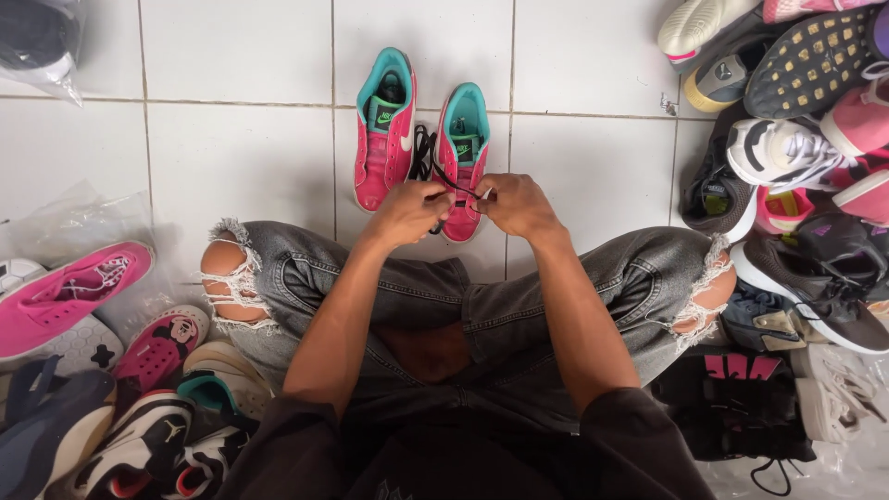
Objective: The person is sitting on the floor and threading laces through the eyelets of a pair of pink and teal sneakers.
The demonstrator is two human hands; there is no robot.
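lying on the white tiled floor just ahead of the crossed legs, a pink shoe with teal lining is set with its toe toward the person and its long axis running straight away from the body. a black lace is pinched over its toe end by both hands: the left hand is closed on one part of the lace, the right hand on another, fingers curled tight, both touching or nearly touching the shoe. the two hands are about equally near. the slack of the lace is bunched between this shoe and its matching shoe, which lies just beside it, parallel. no obstacle is seen between the hands and the shoe. heaps of mixed shoes are stacked well apart at either side: a pile at the right and a pile at the lower left, with clear plastic bags near the left knee.
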